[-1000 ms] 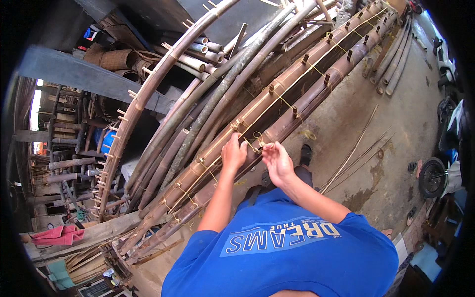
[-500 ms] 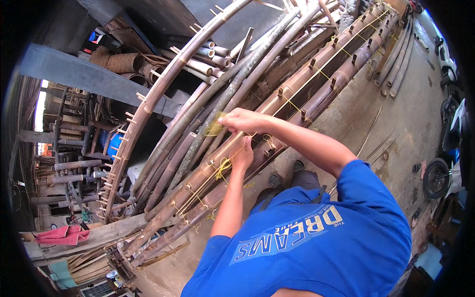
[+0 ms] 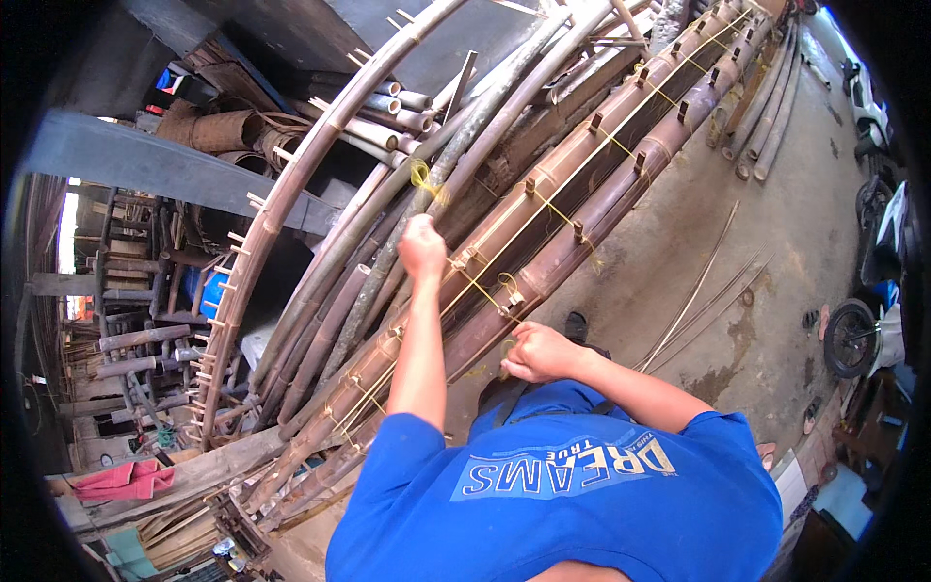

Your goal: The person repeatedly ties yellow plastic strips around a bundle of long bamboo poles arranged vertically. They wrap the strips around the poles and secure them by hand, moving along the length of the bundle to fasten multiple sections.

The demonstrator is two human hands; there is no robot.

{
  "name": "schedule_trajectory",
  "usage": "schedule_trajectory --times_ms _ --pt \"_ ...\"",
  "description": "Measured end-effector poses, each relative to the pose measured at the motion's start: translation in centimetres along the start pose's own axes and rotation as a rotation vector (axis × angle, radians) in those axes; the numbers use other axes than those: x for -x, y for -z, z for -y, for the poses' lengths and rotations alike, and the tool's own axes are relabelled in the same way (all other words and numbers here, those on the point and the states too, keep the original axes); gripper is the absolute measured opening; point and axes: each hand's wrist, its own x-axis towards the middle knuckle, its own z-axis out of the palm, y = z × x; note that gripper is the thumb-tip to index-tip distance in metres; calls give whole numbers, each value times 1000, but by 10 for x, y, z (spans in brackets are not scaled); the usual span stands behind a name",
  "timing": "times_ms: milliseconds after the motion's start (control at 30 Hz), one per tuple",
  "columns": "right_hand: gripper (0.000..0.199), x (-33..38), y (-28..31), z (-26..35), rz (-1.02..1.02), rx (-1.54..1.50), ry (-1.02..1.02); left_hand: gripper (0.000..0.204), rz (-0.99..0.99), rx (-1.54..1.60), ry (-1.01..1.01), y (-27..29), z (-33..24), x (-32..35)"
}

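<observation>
Two long bamboo poles (image 3: 561, 165) run side by side across the view, set with short pegs and linked by yellow cord crossings. My left hand (image 3: 423, 250) is a fist over the far pole, with a loose yellow bundle of cord (image 3: 423, 180) sticking up beyond its knuckles. On the near side, my right hand (image 3: 543, 351) is closed at the end of a taut stretch of cord (image 3: 482, 291) that spans both poles. Its fingertips are partly hidden. A small pale peg (image 3: 511, 306) with a loop of cord stands on the near pole beside it.
Behind the poles lie stacked bamboo lengths (image 3: 344, 310) and a curved pegged bamboo piece (image 3: 254, 247). Thin sticks (image 3: 700, 296) rest on the concrete floor at right, near a motorbike wheel (image 3: 851, 343). A red cloth (image 3: 124, 480) lies at lower left.
My hands were close together over the far pole and have moved apart. The left went up and leftward with the cord bundle; the right came back to the near pole's side.
</observation>
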Motion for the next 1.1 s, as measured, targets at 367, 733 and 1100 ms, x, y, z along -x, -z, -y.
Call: schedule_trajectory --times_ms 367,733,1100 --pt "31 -24 -123 81 -21 -742 -480 31 436 -206 33 159 39 58" --pt "42 -200 -116 159 -121 -447 -296 20 272 76 -154 145 143 182" --pt "41 -163 -66 114 92 -492 -79 34 557 -35 278 179 87 153"
